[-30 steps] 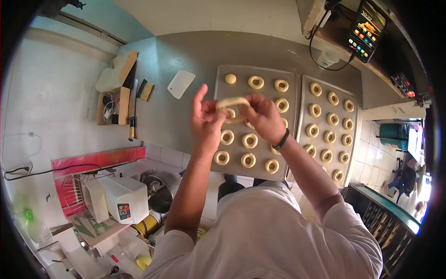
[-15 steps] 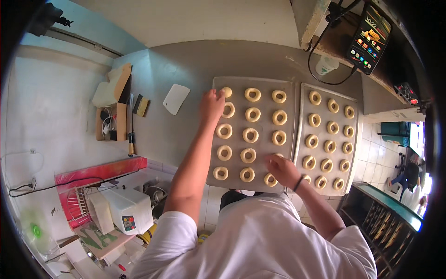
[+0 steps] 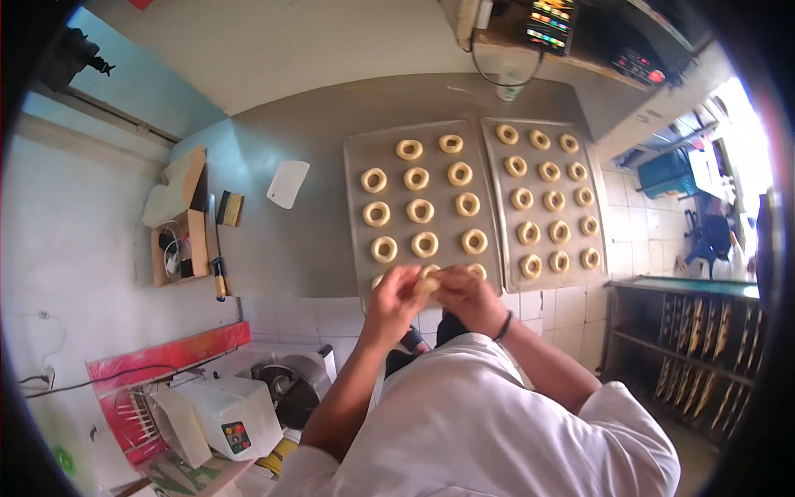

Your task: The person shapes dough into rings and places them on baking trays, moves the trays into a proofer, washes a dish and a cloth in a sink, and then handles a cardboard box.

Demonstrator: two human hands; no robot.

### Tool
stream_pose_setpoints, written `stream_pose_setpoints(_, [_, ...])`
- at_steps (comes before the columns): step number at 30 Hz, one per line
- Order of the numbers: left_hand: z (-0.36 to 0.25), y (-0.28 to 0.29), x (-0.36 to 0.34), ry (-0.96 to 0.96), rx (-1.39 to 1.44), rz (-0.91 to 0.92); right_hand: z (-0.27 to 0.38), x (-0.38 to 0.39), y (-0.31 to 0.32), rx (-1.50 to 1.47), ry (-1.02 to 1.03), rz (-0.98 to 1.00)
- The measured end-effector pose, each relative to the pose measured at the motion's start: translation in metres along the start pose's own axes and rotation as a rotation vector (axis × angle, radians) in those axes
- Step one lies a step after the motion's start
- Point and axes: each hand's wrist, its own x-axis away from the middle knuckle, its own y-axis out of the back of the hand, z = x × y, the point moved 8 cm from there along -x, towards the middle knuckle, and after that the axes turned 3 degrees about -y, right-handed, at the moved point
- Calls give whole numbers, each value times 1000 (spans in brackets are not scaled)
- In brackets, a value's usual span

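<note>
Dough piece [image 3: 427, 284]: quantity one, held between the two hands, at the near edge of the left tray [image 3: 397, 196]. Its height above the tray cannot be determined. Left hand [image 3: 391, 309]: fingers curled inward, pinching one side of the piece. Right hand [image 3: 472, 300]: fingers drawn together, pinching the opposite side. The fingers partly cover the piece, so its full outline cannot be read.

Containers on the tabletop [image 3: 306, 257]:
- Left tray: 14 dough rings [image 3: 421, 211] visible. The far row has two, at its middle and right positions; the next three rows have three each. Three more in the nearest row are partly covered by the hands.
- Right tray [image 3: 542, 216]: 15 smaller-looking rings [image 3: 554, 201], five rows of three, none touching. The two trays lie side by side.
- Cardboard box [image 3: 198, 236]: one, flap raised, containing white cable and a dark object.
- Cup [image 3: 508, 81]: one, beyond the right tray; contents not visible.

Loose tools, left of the trays: one white scraper [image 3: 288, 184], one flat brush [image 3: 230, 209], one knife [image 3: 219, 277] between brush and box.

Rack [image 3: 700, 348], at right: one, with slanted contents too small to count.
</note>
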Motion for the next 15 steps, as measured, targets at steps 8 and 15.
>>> stream_pose_setpoints(8, [1, 72, 145, -181, -273, -244, 32, 53, -118, 1, 118, 233])
stream_pose_setpoints(15, [9, 119, 152, -270, 259, -278, 26, 28, -178, 316, 441, 149])
